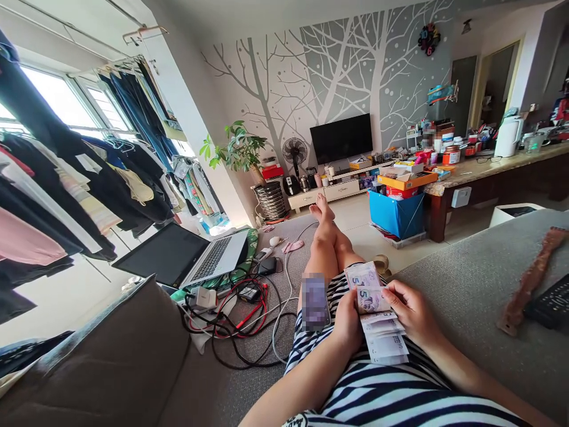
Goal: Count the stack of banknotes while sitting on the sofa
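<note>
My left hand (347, 320) is closed around the left edge of a bundle of purple banknotes (372, 300) over my lap. From the other side, my right hand (411, 308) pinches the bundle's right edge between thumb and fingers. Several notes fan downward below the hands, their pale ends resting toward the striped clothing (377, 391). At the top, notes printed with a 5 face up. Beside my left hand, a phone (316, 302) lies on my thigh, its screen partly blurred out.
An open laptop (195, 258) sits on the sofa at left, near tangled red and black cables (240, 320). A brown strip-like object (528, 284) and a black device (551, 305) lie on the right. Farther off stand a blue box (395, 213), a cluttered table (480, 169) and a television (341, 138).
</note>
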The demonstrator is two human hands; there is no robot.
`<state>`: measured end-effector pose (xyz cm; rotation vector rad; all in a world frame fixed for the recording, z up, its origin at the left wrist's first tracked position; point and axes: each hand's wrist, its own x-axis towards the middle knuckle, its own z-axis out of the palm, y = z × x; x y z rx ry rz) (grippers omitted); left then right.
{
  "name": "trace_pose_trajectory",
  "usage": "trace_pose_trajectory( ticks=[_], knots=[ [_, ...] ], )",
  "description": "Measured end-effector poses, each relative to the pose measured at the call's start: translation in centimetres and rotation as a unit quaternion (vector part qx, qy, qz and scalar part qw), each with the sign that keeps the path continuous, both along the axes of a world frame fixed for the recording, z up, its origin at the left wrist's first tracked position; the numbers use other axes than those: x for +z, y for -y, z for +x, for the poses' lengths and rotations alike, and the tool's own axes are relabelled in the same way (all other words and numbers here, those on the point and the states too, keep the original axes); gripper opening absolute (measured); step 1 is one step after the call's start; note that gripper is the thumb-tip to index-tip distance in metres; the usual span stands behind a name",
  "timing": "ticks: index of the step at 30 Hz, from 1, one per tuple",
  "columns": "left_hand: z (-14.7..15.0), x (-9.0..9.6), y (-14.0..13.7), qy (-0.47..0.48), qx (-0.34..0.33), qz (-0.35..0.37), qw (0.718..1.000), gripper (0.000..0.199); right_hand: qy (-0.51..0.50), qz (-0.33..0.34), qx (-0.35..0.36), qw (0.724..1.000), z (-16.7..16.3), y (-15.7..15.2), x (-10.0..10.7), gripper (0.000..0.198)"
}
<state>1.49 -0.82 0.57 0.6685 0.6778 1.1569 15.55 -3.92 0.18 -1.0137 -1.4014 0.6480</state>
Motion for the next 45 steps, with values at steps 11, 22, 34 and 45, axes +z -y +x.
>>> trace_pose_trajectory(
  ticks=[11, 22, 34, 45],
  knots=[
    [-0.1, 0.8, 0.3, -0.002, -0.011, -0.001, 1.0, 0.033, 0.008, 0.001, 0.033, 0.999, 0.1, 0.2, 0.0, 0.045],
    [-0.1, 1.0, 0.2, 0.0, -0.008, -0.016, 1.0, 0.035, -0.001, -0.013, 0.051, 0.999, 0.2, 0.4, 0.0, 0.047],
    [0.2, 0.8, 0.0, -0.004, 0.003, -0.003, 1.0, 0.038, 0.0, -0.008, 0.053, 0.999, 0.5, 0.9, 0.3, 0.049],
    [0.4, 0.6, 0.2, 0.0, -0.001, 0.024, 1.0, 0.037, 0.023, -0.018, -0.047, 0.998, 1.8, -1.6, -0.3, 0.054]
  ],
)
